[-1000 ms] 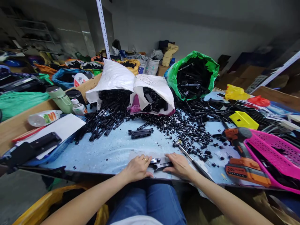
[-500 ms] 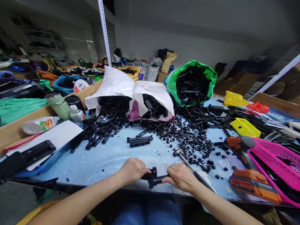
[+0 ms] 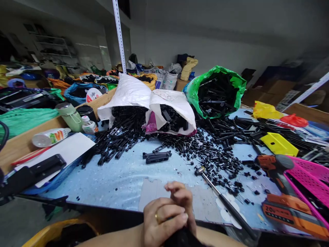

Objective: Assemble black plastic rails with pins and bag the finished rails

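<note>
My left hand [image 3: 164, 219], with a ring on one finger, is wrapped round a black part [image 3: 181, 236] at the bottom centre, close to my body. Right behind it, my right hand [image 3: 183, 202] touches the same part with its fingers curled; much of that hand is hidden. Beyond both hands two black assembled pieces [image 3: 157, 156] lie side by side on the blue table cover [image 3: 115, 185]. A hammer [image 3: 223, 199] rests to the right, its head toward the small black parts.
White sacks [image 3: 132, 91] and a green bag [image 3: 192, 92] spill black parts across the back. An orange drill [image 3: 285, 195] and pink basket [image 3: 308, 171] stand right. Bottles [image 3: 50, 137], a flask [image 3: 69, 116] and white paper [image 3: 74, 147] are left.
Both hands have come together and moved closer to my body with the black part, which was stretched between them over the table. The view has shifted slightly left.
</note>
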The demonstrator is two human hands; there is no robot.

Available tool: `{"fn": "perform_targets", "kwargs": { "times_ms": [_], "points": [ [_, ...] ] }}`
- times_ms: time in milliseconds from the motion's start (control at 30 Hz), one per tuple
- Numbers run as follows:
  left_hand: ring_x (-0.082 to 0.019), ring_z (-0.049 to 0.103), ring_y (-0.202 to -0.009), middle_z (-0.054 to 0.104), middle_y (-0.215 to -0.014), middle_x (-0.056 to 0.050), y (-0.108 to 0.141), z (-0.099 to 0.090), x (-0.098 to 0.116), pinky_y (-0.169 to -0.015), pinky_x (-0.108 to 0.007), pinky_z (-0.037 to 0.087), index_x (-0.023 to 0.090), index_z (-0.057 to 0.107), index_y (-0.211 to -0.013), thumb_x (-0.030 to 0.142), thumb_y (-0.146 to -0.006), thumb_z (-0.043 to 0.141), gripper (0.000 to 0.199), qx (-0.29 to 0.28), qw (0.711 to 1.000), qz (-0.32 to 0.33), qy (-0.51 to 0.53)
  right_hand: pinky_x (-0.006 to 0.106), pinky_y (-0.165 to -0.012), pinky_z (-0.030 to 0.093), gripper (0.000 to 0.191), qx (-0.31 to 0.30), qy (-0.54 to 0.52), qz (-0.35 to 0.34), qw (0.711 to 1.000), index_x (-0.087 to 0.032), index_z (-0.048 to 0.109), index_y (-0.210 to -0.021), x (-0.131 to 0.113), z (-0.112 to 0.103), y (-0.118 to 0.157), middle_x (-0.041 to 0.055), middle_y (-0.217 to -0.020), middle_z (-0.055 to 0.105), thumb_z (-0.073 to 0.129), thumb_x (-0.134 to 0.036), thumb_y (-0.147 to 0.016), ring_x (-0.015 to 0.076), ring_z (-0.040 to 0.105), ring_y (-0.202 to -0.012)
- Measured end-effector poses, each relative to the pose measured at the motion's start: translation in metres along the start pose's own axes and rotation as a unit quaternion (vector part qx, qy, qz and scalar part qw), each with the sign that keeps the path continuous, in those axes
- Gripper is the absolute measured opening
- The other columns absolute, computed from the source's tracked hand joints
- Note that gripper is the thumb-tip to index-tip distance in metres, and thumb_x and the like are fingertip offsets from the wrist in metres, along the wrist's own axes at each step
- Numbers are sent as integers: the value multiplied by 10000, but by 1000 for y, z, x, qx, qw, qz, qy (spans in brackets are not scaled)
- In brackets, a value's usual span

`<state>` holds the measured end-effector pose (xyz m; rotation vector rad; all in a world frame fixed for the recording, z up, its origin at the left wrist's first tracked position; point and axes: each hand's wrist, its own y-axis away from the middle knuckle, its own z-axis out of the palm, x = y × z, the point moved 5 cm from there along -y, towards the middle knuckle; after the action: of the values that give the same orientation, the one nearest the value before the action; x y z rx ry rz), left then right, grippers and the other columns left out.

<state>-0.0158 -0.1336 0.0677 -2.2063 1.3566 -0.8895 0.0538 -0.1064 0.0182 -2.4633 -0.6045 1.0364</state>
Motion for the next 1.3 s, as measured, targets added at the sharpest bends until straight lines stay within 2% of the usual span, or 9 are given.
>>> {"fn": "perform_targets", "kwargs": {
  "times_ms": [67, 167, 333, 467, 667, 800, 967, 1133, 1300],
  "points": [
    [-221, 579, -894, 638, -922, -91, -2, 2, -17, -750, -354, 477, 230, 562, -1122, 505, -874, 288, 461, 38, 997, 40, -46, 406, -803, 424, 368, 98, -78, 28, 992, -242, 419, -1021, 24, -14, -31, 119, -1037, 507, 108, -382, -883, 238, 490, -994],
    [-216, 587, -805, 620, -905, -103, -7, 20, -61, -686, -338, 481, 220, 518, -1183, 528, -827, 411, 483, -13, 985, 25, -170, 386, -917, 354, 257, 24, -29, 6, 999, -209, 463, -987, 64, -27, -103, 111, -1122, 496, 370, -390, -831, 236, 439, -1089],
    [-244, 563, -844, 616, -875, -112, -36, 59, -133, -659, -327, 455, 151, 584, -1069, 509, -727, 590, 496, -150, 948, -88, -268, 402, -954, 286, 279, 23, 159, 248, 956, -177, 489, -1096, 150, -51, -217, 144, -1278, 392, 421, -300, -856, 258, 350, -1179],
    [-245, 467, -1068, 575, -1073, -91, -57, 45, -162, -888, -385, 360, 190, 518, -1138, 473, -783, 542, 455, -124, 932, -194, -281, 468, -862, 347, 199, 4, 133, 311, 941, -131, 571, -895, 178, -51, -252, 173, -1031, 553, 615, -192, -710, 327, 460, -1063],
    [-333, 501, -949, 552, -993, -242, -2, -46, -225, -715, -426, 413, 4, 537, -1013, 159, -809, 404, 289, -64, 800, -485, -347, 386, -729, 454, 192, 22, 27, 343, 939, -165, 506, -683, 185, -71, -188, 68, -740, 587, 662, -265, -630, 255, 580, -831],
    [-362, 503, -913, 559, -925, -269, 32, -74, -247, -677, -446, 411, -20, 566, -907, 89, -756, 382, 262, -59, 755, -549, -353, 304, -586, 500, 265, 30, -88, 351, 932, -179, 504, -758, 166, -76, -109, 18, -649, 572, 594, -418, -687, 167, 598, -625],
    [-329, 481, -981, 577, -980, -191, 39, -74, -238, -764, -436, 403, 79, 562, -925, 204, -754, 443, 243, -59, 784, -519, -335, 321, -654, 501, 483, -55, -174, 269, 946, -202, 506, -1064, 131, -85, -26, 52, -882, 604, 668, -332, -627, 174, 594, -719],
    [-230, 545, -963, 606, -996, -102, 28, -66, -185, -827, -352, 433, 154, 518, -997, 283, -806, 426, 248, 145, 895, -385, -171, 405, -832, 433, 541, -220, 82, 158, 959, -210, 467, -1197, 99, -81, 16, 116, -1098, 554, 587, -201, -669, 256, 532, -973],
    [-200, 594, -916, 624, -1018, -80, 11, -11, -110, -783, -326, 483, 181, 516, -1095, 259, -853, 385, 286, 29, 963, -267, 8, 387, -831, 408, 499, -222, 194, 81, 952, -168, 448, -1190, 72, -43, 2, 130, -1048, 571, 478, -109, -695, 252, 522, -972]
  ]
}}
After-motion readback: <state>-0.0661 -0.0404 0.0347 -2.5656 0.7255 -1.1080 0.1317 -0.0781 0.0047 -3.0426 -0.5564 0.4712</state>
